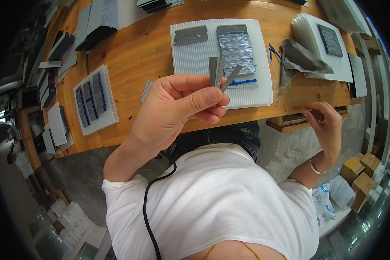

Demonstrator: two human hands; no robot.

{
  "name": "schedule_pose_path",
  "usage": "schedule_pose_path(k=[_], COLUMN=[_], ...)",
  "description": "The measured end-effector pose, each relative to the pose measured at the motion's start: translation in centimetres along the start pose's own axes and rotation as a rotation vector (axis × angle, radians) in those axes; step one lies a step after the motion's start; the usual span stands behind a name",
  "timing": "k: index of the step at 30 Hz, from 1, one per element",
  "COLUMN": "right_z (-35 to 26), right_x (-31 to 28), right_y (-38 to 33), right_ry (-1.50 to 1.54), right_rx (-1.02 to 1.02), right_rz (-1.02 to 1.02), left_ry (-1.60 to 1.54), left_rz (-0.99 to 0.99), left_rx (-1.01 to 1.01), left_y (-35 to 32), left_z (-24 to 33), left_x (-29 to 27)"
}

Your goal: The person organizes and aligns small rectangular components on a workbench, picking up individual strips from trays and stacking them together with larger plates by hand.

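At frame centre, the left hand [177, 106] pinches three thin grey metal strips [220, 73], fanned above the white corrugated plastic sheet [195, 54]. The empty right hand [327, 121] curls loosely at the wooden bench edge [290, 104]. Fingertip pressure should stay even so strips don't slip.

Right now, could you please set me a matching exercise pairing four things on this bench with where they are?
Things:
1. grey strips
2. grey cloth
3. left hand
4. right hand

Places:
A. at the bench's front edge, by a low shelf
B. raised over the white board
C. between two white boards
D. pinched in the left fingers

Pairs: 1-D, 2-C, 3-B, 4-A
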State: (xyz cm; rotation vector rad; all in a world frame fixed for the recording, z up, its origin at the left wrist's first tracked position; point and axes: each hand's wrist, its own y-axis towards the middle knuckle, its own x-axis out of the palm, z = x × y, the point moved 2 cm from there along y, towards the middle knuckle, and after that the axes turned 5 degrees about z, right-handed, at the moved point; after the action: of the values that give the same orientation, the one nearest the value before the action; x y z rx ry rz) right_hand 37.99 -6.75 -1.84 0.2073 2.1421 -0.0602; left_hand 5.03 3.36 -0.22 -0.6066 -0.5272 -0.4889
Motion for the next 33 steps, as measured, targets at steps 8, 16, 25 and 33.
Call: schedule_pose_path(k=[8, 16, 25, 33], right_z=[-7.3, -10.6, -10.2, -9.2], right_x=[2.8, 5.5, 5.7, 6.5], right_y=[1.4, 2.1, 2.8, 3.0], right_ry=[0.742, 0.861, 1.015, 1.216], right_rx=[-0.162, -0.304, -0.324, -0.277], right_rz=[0.198, 0.069, -0.095, -0.186], left_ry=[0.192, 0.288, 0.330, 0.372], left_rz=[0.003, -0.018, -0.144, -0.185], left_rx=[-0.016, -0.067, -0.202, -0.101], left_y=[0.3, 0.3, 0.7, 0.9], left_z=[-1.2, -1.8, -1.4, -1.5], left_x=[1.8, 3.0, 3.5, 3.3])
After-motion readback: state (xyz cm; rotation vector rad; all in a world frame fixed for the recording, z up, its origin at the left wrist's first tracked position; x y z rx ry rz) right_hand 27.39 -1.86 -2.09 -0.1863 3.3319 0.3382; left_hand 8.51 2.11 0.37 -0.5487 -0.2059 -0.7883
